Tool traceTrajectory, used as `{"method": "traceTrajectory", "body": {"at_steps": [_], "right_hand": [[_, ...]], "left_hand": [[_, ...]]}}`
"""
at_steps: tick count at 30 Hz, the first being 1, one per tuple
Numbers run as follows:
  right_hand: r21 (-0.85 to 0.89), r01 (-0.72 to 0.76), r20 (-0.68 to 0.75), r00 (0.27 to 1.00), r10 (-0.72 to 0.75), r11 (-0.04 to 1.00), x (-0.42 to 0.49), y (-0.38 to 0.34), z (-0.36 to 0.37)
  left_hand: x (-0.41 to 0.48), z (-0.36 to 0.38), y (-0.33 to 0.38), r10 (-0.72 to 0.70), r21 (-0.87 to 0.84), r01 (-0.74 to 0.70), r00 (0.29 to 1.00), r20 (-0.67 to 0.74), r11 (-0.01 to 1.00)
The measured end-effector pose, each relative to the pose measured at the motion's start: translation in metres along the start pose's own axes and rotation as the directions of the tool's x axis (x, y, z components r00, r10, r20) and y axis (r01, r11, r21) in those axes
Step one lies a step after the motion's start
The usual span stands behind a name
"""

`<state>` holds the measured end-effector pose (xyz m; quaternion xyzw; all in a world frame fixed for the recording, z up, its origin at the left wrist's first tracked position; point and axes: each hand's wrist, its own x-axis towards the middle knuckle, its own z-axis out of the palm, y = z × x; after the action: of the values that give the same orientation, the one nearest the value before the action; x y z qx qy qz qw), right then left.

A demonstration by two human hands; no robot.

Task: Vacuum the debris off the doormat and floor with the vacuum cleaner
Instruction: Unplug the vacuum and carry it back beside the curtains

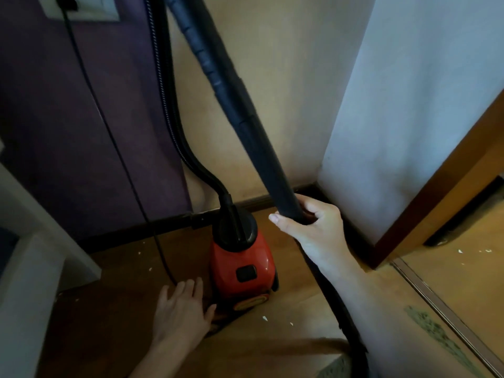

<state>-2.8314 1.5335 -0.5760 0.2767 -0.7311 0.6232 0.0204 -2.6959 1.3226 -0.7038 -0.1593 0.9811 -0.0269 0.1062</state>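
Centre frame, the right hand [313, 230] wraps its grip round the smooth black vacuum tube [245, 118], while the left hand [180, 312], grip spread, hovers beside the glossy red canister [242, 263].

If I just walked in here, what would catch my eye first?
The red vacuum cleaner standing on the wooden floor by the wall. The right hand grips its long black tube to its right; the left hand is open left of it. White scraps dot the floor.
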Motion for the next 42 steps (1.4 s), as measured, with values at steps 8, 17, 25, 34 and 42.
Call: {"method": "traceTrajectory", "body": {"at_steps": [8,17,25,34,42], "right_hand": [[0.134,-0.089,-0.077,0.992,0.1,0.987,0.01,-0.043,0.016],[0.236,-0.159,-0.168,0.965,0.202,0.958,0.03,-0.074,0.041],[0.294,-0.091,-0.24,0.957,0.165,0.951,0.08,-0.078,0.031],[0.226,-0.046,-0.206,0.974,0.094,0.973,0.125,-0.053,0.052],[0.14,-0.021,-0.044,0.999,0.028,0.99,0.166,-0.05,0.073]], "left_hand": [[-0.031,-0.051,-0.043,0.102,-0.233,-0.158,0.966,-0.238,0.96],[-0.023,-0.136,-0.113,-0.029,-0.261,-0.104,0.887,-0.46,0.96],[0.019,-0.198,-0.132,-0.109,-0.247,-0.048,0.805,-0.583,0.968],[0.049,-0.23,-0.112,-0.293,-0.368,0.048,0.704,-0.647,0.929],[0.095,-0.274,-0.122,-0.564,-0.622,0.129,0.589,-0.578,0.772]]}}
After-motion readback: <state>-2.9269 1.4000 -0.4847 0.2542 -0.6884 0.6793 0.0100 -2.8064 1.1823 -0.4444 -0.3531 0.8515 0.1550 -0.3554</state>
